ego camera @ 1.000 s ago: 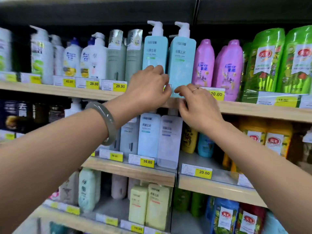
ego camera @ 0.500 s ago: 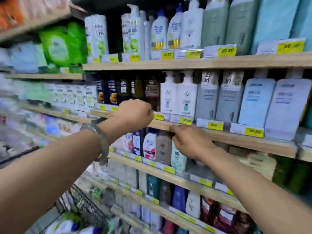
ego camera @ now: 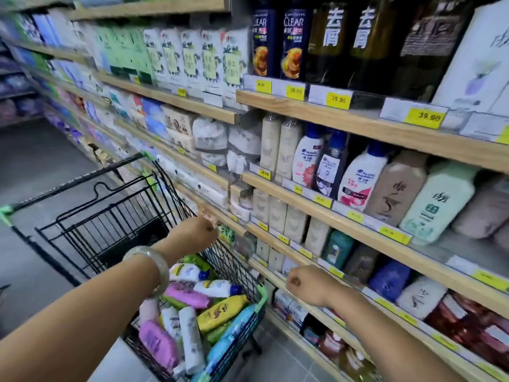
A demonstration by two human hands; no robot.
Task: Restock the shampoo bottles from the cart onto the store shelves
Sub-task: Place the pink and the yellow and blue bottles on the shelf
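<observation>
Several wooden shelves (ego camera: pixel 358 232) crowded with bottles and yellow price tags (ego camera: pixel 425 117) fill the right side; a black wire cart (ego camera: pixel 110 224) stands just beside them. Shampoo bottles (ego camera: pixel 223 312) lie heaped in the cart's near end, under the left forearm. The left hand (ego camera: pixel 198 232) hovers over the cart's shelf-side rim, fingers curled; blur hides any contents. The right hand (ego camera: pixel 305 282) is a loose, empty fist before a low shelf, right of the bottles.
</observation>
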